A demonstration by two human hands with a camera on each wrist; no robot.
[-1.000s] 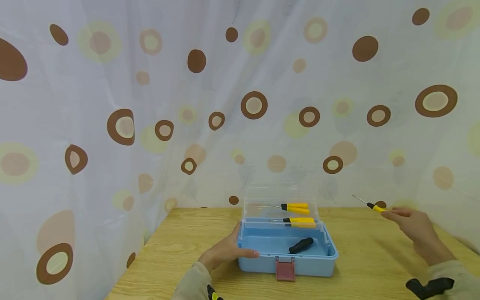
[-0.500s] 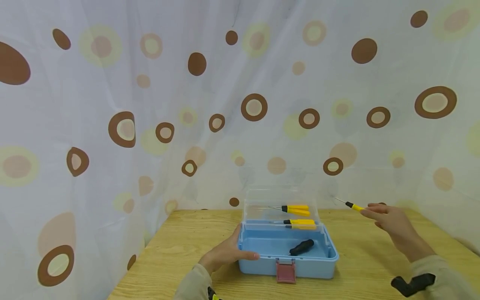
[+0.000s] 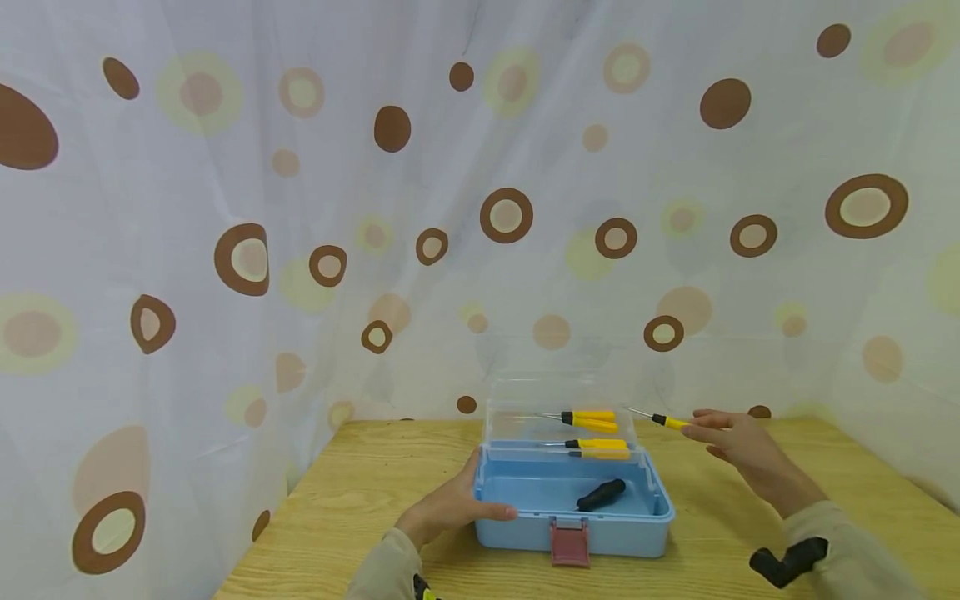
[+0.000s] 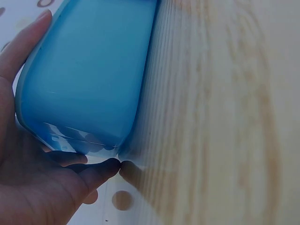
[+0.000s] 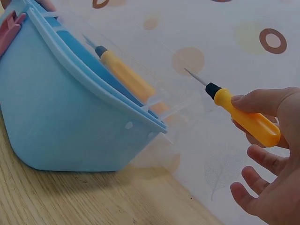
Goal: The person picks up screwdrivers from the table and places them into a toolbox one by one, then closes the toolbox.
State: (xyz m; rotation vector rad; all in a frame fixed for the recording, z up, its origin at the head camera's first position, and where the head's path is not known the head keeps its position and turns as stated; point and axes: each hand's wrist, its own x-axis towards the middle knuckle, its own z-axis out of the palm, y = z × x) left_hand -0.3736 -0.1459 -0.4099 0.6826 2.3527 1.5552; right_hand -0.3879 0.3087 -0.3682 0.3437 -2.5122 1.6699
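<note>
In the head view a light blue toolbox stands on the table, its clear lid tipped back. My left hand grips its left end, thumb along the front and fingers round the far side. At the right, my right hand pinches the yellow handle of a screwdriver between thumb and fingers. Its thin metal tip points left, close to the lid's right edge in the head view, and the other fingers are spread. Several yellow-handled screwdrivers show at the lid. Inside the box lies a black-handled tool.
A pink latch hangs down on the toolbox's front. The wooden table reaches back to a white curtain with brown and yellow dots. Black bands sit on the sleeves.
My right hand has moved left with the screwdriver, from the right of the table toward the toolbox lid. The left hand has kept its grip on the box.
</note>
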